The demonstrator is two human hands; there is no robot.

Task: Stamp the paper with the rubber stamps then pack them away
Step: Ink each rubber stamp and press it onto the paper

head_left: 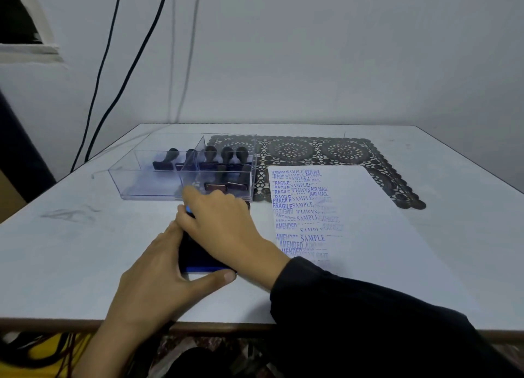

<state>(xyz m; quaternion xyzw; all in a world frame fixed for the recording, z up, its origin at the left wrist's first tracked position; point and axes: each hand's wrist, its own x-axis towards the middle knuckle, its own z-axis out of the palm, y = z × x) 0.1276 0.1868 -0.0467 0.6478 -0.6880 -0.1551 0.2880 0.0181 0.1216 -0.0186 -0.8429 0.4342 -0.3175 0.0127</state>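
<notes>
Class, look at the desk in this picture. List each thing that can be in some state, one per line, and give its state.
Rubber stamps: upright in the clear box.
Clear plastic box: no lid on it, left compartments partly empty.
Paper: flat, covered with blue stamp prints.
Ink pad: on the table, under both hands; open or closed cannot be told.
Left hand: gripping the pad's near end.
Right hand: resting on top of the pad.
</notes>
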